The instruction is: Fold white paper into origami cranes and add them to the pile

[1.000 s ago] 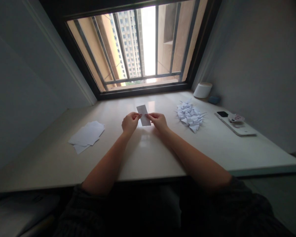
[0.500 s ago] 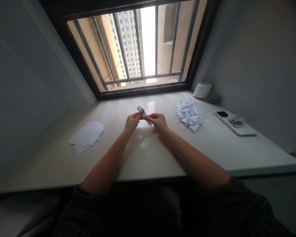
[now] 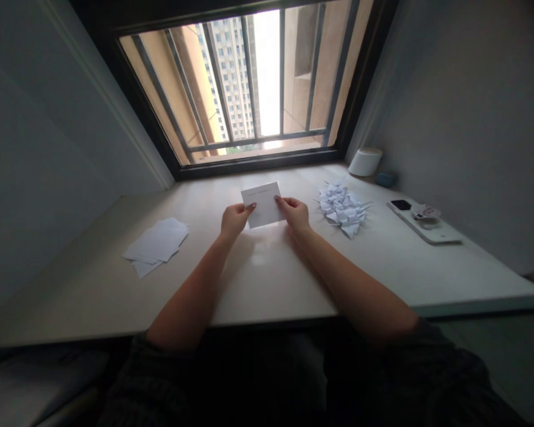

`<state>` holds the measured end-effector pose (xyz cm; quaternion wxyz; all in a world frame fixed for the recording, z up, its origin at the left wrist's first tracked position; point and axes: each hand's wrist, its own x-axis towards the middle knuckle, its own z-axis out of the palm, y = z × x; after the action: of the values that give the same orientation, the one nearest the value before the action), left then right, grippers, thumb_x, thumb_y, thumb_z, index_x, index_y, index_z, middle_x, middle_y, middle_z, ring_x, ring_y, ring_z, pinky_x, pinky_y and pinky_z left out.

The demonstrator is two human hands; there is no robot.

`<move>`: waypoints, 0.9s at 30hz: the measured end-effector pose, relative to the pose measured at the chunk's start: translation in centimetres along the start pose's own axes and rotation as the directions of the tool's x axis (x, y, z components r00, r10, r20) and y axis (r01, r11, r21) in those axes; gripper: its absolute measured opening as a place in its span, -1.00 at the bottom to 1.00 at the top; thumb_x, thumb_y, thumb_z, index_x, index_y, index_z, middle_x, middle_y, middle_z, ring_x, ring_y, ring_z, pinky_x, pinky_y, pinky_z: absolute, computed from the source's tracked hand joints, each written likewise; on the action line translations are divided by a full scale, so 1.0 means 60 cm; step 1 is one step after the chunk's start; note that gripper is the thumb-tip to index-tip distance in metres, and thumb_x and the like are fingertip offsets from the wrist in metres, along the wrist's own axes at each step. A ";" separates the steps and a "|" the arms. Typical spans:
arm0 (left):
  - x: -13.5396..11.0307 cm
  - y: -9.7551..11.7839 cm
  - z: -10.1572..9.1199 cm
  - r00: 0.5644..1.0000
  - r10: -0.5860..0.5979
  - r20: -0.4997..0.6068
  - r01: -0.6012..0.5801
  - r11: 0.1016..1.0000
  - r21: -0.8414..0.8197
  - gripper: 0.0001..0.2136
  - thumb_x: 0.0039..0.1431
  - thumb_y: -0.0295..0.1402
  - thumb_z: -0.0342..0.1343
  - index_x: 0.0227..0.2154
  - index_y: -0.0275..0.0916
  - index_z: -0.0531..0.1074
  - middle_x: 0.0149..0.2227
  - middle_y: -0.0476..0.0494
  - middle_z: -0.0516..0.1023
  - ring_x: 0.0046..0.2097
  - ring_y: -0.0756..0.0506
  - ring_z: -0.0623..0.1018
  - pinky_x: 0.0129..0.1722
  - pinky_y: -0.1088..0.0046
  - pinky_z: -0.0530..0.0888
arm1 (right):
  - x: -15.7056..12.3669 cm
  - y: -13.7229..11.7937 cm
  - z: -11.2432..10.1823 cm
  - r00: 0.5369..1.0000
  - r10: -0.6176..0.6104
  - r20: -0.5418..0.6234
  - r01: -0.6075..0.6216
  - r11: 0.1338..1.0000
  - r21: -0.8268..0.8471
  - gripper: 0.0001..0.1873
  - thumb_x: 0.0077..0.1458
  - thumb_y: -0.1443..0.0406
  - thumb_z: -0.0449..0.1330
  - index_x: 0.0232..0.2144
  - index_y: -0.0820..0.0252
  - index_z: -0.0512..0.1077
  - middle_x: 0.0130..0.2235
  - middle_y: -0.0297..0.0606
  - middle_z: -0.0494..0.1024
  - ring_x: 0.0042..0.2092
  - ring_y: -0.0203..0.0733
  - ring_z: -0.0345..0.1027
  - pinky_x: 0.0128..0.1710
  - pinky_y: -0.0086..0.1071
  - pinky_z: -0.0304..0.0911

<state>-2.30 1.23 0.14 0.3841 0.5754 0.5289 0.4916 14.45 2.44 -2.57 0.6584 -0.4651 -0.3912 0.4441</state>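
Note:
A flat white sheet of paper (image 3: 264,209) with a faint line of print near its top is held up above the middle of the table. My left hand (image 3: 235,220) pinches its left edge, thumb on the near face. On the opposite edge my right hand (image 3: 297,213) has the same kind of pinch. To the left lies a loose stack of white paper sheets (image 3: 156,243). Folded white paper pieces (image 3: 343,209) with pointed ends are heaped to the right of my right hand.
The white table (image 3: 258,290) runs up to a barred window (image 3: 258,83). At the right lies a phone (image 3: 427,228) with a ring-like grip on it. A white cylindrical device (image 3: 365,162) and a small blue case (image 3: 386,179) stand by the right wall.
The paper was narrow and bent between my fingers; now it is spread flat, facing me. My hands have moved apart, the right one a little to the right.

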 end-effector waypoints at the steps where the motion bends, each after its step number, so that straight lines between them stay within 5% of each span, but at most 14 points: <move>1: 0.002 0.000 -0.002 1.000 0.004 0.001 -0.004 1.000 0.014 -0.56 -0.12 0.05 0.22 -0.41 -0.27 0.57 -0.46 -0.13 0.57 -0.44 -0.06 0.47 -0.46 0.47 0.32 | 0.001 0.000 -0.001 1.000 -0.003 -0.007 0.002 1.000 -0.008 -0.55 -0.27 -0.04 0.32 -0.50 0.23 0.50 -0.47 -0.29 0.54 -0.43 -0.25 0.37 -0.40 -0.39 0.26; 5: 0.004 0.010 -0.009 0.998 -0.064 0.013 0.065 0.997 -0.051 -0.56 -0.12 0.06 0.22 -0.42 -0.28 0.55 -0.53 -0.10 0.51 -0.52 -0.02 0.44 -0.52 0.47 0.30 | -0.001 -0.007 -0.002 0.999 0.047 0.023 -0.047 0.999 -0.020 -0.58 -0.24 0.02 0.31 -0.40 0.23 0.49 -0.48 -0.32 0.52 -0.44 -0.26 0.35 -0.45 -0.39 0.27; 9: 0.001 0.027 -0.012 0.973 -0.225 0.049 0.230 0.948 -0.221 -0.61 -0.15 -0.06 0.28 -0.31 -0.24 0.53 -0.35 -0.12 0.56 -0.43 -0.04 0.53 -0.45 0.46 0.35 | -0.006 -0.026 -0.001 0.993 0.057 0.108 -0.067 0.993 0.097 -0.45 -0.25 0.19 0.30 -0.11 0.10 0.38 -0.43 -0.40 0.50 -0.40 -0.26 0.37 -0.48 -0.43 0.30; 15: 0.003 0.033 -0.018 0.918 -0.383 0.100 0.391 0.836 -0.386 -0.75 -0.09 -0.19 0.23 -0.36 -0.23 0.48 -0.37 -0.14 0.57 -0.33 -0.06 0.54 -0.34 0.44 0.40 | -0.017 -0.044 0.005 0.949 0.058 0.310 -0.099 0.988 0.118 -0.62 -0.01 0.02 0.13 -0.26 0.14 0.48 -0.25 -0.26 0.53 -0.39 -0.30 0.41 -0.47 -0.45 0.30; 21: 0.006 0.030 -0.027 0.921 -0.369 0.123 0.386 0.831 -0.400 -0.85 -0.01 -0.22 0.13 -0.46 -0.19 0.42 -0.40 -0.12 0.53 -0.31 -0.06 0.52 -0.34 0.43 0.42 | -0.032 -0.056 0.007 0.927 0.003 0.375 -0.054 0.991 0.125 -0.40 -0.01 -0.19 0.08 -0.19 0.13 0.49 -0.16 -0.18 0.55 -0.29 -0.22 0.49 -0.35 -0.39 0.35; 27: 0.006 0.031 -0.030 0.938 -0.331 0.104 0.346 0.871 -0.349 -0.85 -0.03 -0.21 0.09 -0.51 -0.17 0.41 -0.45 -0.14 0.51 -0.34 -0.09 0.51 -0.38 0.38 0.43 | -0.037 -0.057 0.011 0.902 -0.056 0.428 0.012 0.995 0.103 -0.40 -0.22 -0.06 0.32 -0.13 0.08 0.45 -0.18 -0.25 0.57 -0.19 -0.17 0.51 -0.22 -0.33 0.38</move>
<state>-3.66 1.15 2.41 0.5743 0.4030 0.5139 0.4937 13.92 -0.06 0.66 0.5855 -0.3158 -0.5126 0.5429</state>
